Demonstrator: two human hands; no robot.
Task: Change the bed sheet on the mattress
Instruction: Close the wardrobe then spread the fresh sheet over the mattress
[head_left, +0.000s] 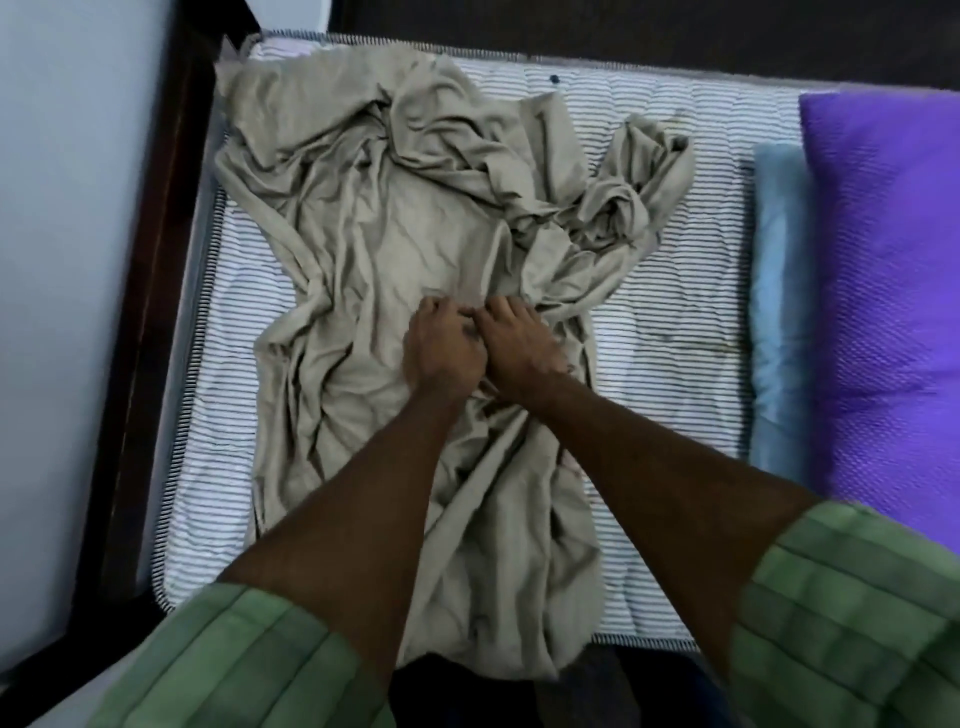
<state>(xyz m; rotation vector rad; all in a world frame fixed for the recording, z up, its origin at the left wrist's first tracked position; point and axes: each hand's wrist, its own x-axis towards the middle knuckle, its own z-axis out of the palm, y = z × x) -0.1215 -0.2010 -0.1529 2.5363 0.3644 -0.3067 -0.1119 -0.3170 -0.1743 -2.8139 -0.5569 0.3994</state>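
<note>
A crumpled beige bed sheet (395, 218) lies bunched along the middle of the striped mattress (670, 322), from the far edge to the near edge, where it hangs over. My left hand (441, 348) and my right hand (519, 338) sit side by side on the sheet's middle, touching each other. The fingers of both hands curl down into the fabric and gather a fold of it. Bare striped mattress shows on both sides of the sheet.
A dark wooden bed frame (156, 291) runs along the left, against a pale wall (67, 208). On the right of the mattress lie a light blue folded cloth (779, 312) and a purple textured pillow (888, 270).
</note>
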